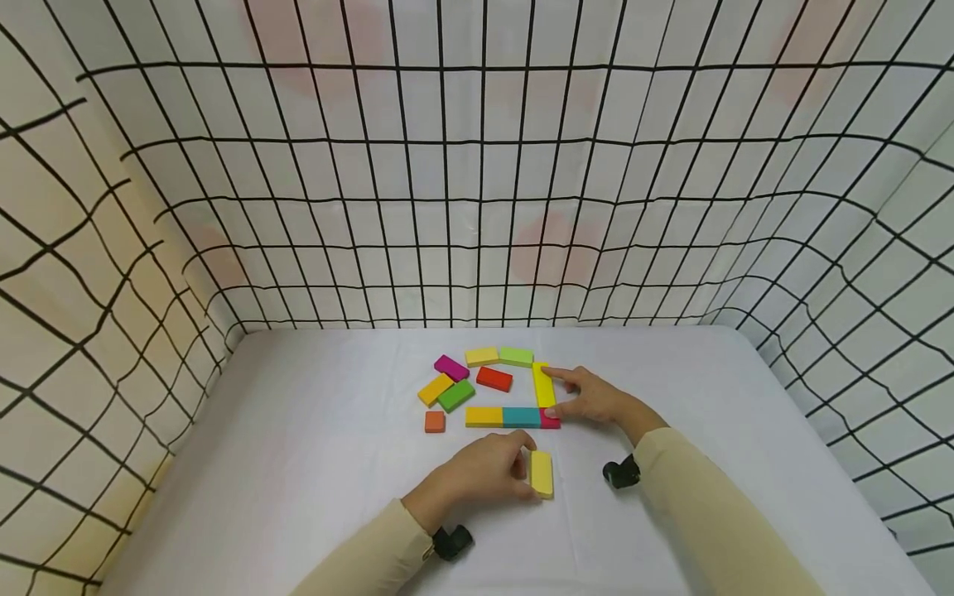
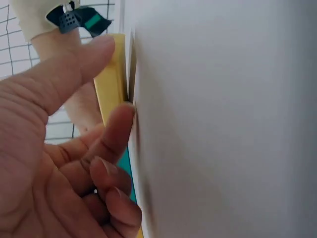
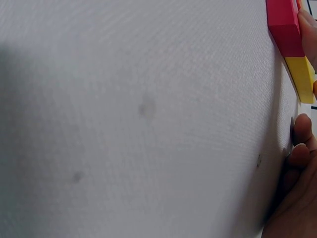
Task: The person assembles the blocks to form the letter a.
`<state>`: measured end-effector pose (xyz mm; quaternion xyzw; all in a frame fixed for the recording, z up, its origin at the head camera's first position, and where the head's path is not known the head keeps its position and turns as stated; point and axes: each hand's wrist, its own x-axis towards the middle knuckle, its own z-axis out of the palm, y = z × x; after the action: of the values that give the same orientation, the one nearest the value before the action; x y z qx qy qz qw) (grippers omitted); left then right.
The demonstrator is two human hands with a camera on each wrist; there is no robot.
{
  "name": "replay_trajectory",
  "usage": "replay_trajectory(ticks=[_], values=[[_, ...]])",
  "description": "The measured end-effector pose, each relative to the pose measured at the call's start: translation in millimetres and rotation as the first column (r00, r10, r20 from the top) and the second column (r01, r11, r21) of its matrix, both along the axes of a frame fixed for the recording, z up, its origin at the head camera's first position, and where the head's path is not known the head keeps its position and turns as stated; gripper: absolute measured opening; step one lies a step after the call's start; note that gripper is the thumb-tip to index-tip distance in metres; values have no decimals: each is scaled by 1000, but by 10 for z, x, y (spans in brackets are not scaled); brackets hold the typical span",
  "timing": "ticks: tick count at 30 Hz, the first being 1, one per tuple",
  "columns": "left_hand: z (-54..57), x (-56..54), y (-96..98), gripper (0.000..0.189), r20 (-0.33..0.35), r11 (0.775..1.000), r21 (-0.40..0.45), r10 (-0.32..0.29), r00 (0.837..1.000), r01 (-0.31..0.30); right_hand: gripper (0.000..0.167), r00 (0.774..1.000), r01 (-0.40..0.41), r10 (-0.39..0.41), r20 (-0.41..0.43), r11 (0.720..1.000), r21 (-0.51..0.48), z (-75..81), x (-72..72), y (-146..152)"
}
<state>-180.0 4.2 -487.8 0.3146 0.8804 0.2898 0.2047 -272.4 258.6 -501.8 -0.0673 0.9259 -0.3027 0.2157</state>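
Looks to me like a purpose-built recording booth, kinda lab-style, though I can't tell what building it's in. The giveaway is the black wire grid (image 1: 482,142) boxing in the surface (image 1: 261,455) at 12 o'clock and again around 9 and 3, with plain white sheeting (image 1: 462,103) behind it, faintly blotched reddish at 12 and yellowish toward 9. Also, the surface is smooth white with just small bright blocks (image 1: 494,379) and two sleeved arms on it, and there's a little black device (image 1: 621,473) at each wrist.
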Motion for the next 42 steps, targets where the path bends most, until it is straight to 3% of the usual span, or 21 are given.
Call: replay_trajectory(ticks=[5, 10, 19, 28, 31, 42], values=[[-14, 16, 154, 63, -31, 998, -19, 53, 998, -53, 92, 1000, -9, 9, -10, 1000, 6, 16, 16, 5], [-60, 46, 260, 67, -118, 995, -38, 87, 989, -92, 91, 1000, -5, 5, -12, 1000, 3, 15, 24, 4], [-76, 137, 299, 55, -270, 987, -153, 9, 963, -52, 91, 1000, -10, 10, -13, 1000, 9, 18, 32, -4], [-123, 121, 383, 55, -368, 979, -171, 43, 929, -113, 92, 1000, -12, 12, -13, 1000, 7, 34, 34, -13], [-143, 105, 402, 56, -378, 978, -163, 59, 924, -129, 93, 1000, -10, 11, -9, 1000, 5, 33, 34, -15], [-127, 93, 435, 59, -355, 971, -174, 92, 930, -163, 91, 1000, -9, 9, -13, 1000, -5, 33, 42, -15]])
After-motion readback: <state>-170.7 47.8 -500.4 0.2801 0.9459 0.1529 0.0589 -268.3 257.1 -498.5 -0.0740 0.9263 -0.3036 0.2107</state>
